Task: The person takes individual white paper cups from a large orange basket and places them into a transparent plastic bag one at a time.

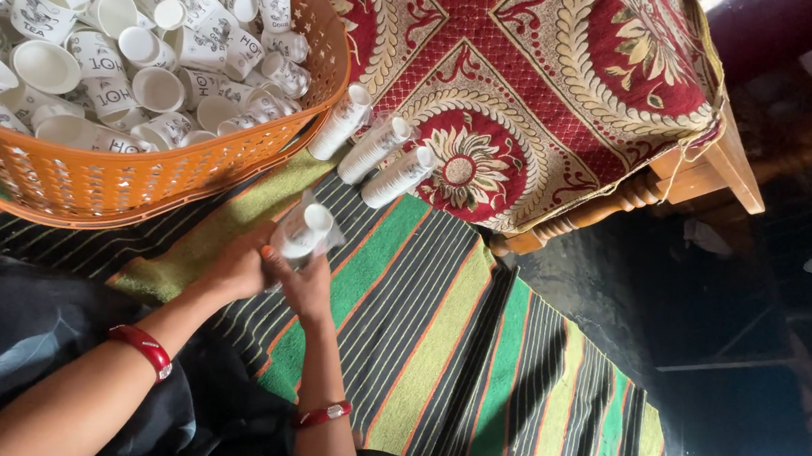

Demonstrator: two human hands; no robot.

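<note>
left hand [239,271] and right hand [305,283], both red-bangled, pinch a short stack of white printed paper cups [305,233] over the striped green woven mat [434,342]. risk: loose fingertip hold, the stack could slip or split. three wrapped cup sleeves [374,149] lie beside the crowding orange plastic basket [130,179] of loose cups.
</note>
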